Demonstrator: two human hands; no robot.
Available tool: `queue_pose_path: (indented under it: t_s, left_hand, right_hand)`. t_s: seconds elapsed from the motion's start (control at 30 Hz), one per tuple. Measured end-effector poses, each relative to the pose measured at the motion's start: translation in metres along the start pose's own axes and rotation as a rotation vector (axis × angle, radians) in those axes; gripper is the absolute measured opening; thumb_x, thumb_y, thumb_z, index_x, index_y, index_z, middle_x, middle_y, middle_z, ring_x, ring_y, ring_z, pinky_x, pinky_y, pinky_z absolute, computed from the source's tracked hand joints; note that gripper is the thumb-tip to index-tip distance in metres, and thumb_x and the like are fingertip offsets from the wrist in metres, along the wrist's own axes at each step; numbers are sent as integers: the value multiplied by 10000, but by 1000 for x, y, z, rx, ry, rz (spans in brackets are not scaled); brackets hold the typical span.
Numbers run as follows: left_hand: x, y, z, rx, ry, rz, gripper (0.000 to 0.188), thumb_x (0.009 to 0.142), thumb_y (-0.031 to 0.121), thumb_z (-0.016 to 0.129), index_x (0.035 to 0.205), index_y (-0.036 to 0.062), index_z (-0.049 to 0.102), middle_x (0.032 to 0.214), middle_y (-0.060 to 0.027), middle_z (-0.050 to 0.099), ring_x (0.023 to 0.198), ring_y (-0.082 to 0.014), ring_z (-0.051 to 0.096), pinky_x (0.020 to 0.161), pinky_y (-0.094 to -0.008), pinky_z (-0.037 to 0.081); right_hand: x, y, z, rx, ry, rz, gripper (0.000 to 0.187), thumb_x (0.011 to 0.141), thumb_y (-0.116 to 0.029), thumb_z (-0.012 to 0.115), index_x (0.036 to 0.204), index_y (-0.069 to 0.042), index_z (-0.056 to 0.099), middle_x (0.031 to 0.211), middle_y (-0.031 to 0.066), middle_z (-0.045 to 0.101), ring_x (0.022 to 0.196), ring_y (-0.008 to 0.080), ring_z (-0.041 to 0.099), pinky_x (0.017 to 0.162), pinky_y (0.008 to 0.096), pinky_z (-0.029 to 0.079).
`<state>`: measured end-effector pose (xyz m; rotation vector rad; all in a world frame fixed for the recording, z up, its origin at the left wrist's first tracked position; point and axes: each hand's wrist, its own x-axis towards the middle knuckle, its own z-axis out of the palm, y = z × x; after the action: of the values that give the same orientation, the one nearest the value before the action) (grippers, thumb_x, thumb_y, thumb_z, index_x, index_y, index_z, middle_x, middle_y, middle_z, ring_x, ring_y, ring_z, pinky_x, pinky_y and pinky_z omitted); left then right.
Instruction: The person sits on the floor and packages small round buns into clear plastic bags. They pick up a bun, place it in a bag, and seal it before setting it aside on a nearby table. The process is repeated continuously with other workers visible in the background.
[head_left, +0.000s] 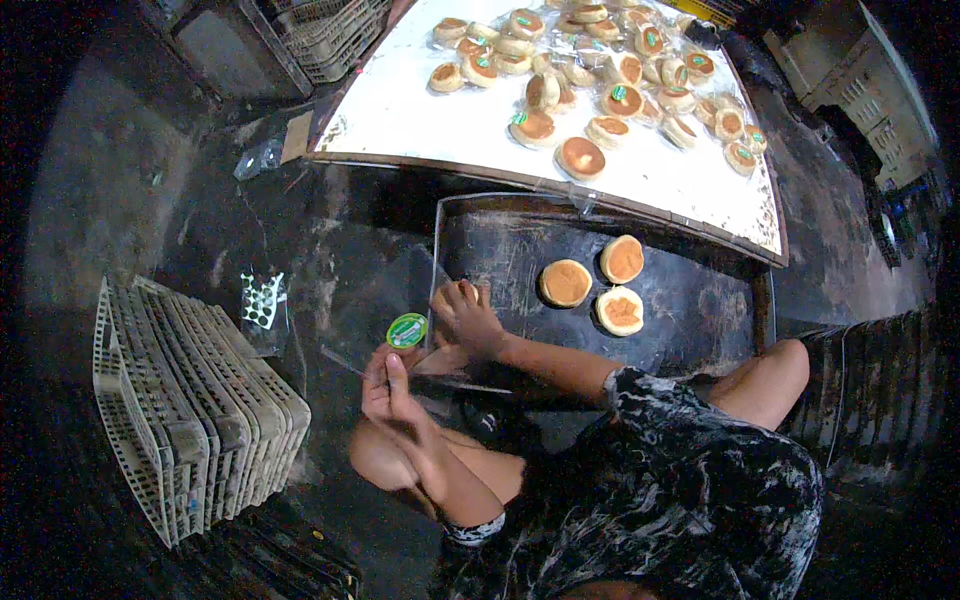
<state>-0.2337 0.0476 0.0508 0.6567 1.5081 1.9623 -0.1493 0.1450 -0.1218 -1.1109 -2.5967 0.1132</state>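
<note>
My left hand [390, 390] pinches a clear plastic bag [385, 285] by its lower side, just below the round green label [407, 331] on it. At the bag's right side, over the left rim of the black tray [500, 225], is my right hand [467, 318]. Its fingers are bent against the film, slightly blurred, and the exact grip is partly hidden. Nothing but the label shows in the bag. Three round browned buns lie flat on the tray to the right: a left bun [566, 283], a far bun [622, 259] and a near bun [619, 311].
Beyond the tray, a white-topped table [400, 120] bears many bagged buns [620, 100], some with green labels. Stacked plastic crates [200, 400] stand on the floor at left, near a sheet of round labels [262, 300]. More crates [330, 40] are at the far left.
</note>
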Motion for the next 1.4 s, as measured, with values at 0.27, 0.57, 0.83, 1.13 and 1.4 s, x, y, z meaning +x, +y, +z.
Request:
queue_pose_path:
  t_s: [0.27,0.57,0.83,1.13,1.4]
  left_hand:
    - [-14,11,24,68,2,-2,157,849,72,481,932,-48,540,864,-123,578,766,-185,561,700,-290,464]
    - [-26,-9,48,-96,-177,-167,117,839,59,494,915,-21,532,860,-96,570,763,-174,556,709,-291,452]
    - [-58,-108,77,-171,-360,-586,154,834,108,521,950,8,511,802,-98,583,695,-190,583,637,-311,480]
    - [-104,-216,90,651,-905,-401,371,803,82,532,1147,-16,437,968,-150,562,807,-210,573,680,-308,469]
    - [-160,-159,89,1373,-1266,316,719,739,353,595,1285,3,285,1352,-244,167,1232,-411,195,951,-562,199]
  right_hand:
    - [-16,103,-1,-293,-42,528,722,643,-440,611,1257,-160,357,1242,209,333,1159,370,282,882,562,246]
    - [-167,197,-78,-369,150,1003,665,643,-254,648,1229,-125,362,1147,198,381,1076,394,351,880,499,311]
    - [-197,130,-101,434,581,908,709,617,138,581,1251,-107,381,1077,164,505,962,241,506,809,340,413]
    - [-239,120,-120,916,617,1140,633,689,141,559,1261,-64,383,897,93,580,746,109,535,677,243,476]
    - [-273,108,-113,870,493,1157,430,767,78,506,1184,-12,450,874,92,581,719,123,540,675,255,475]
